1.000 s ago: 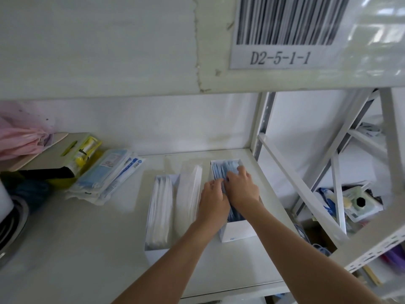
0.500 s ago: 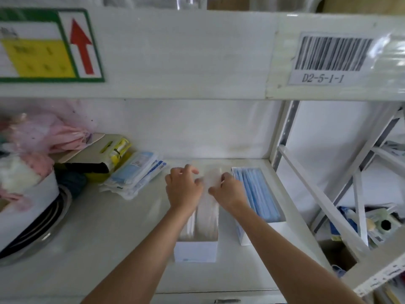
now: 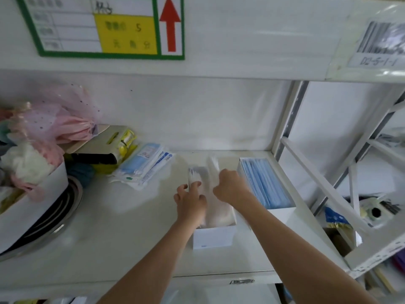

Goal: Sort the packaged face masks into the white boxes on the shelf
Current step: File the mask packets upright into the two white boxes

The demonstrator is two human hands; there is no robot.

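Two white boxes sit on the shelf; my left hand, fingers loose, touches the white masks in the nearer box, my right hand pinches another pack; next I'd tuck them flat

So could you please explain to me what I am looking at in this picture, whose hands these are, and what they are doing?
There is no machine here. The camera sits on a person's head and looks down at their own two bare hands over a white shelf. Two open white boxes stand on it. The right box holds blue masks. Both hands work at the left box, which holds white masks. The left hand rests on its left side with fingers spread. The right hand is curled over the masks; motion blur hides whether it grips one. Loose mask packets lie further left.
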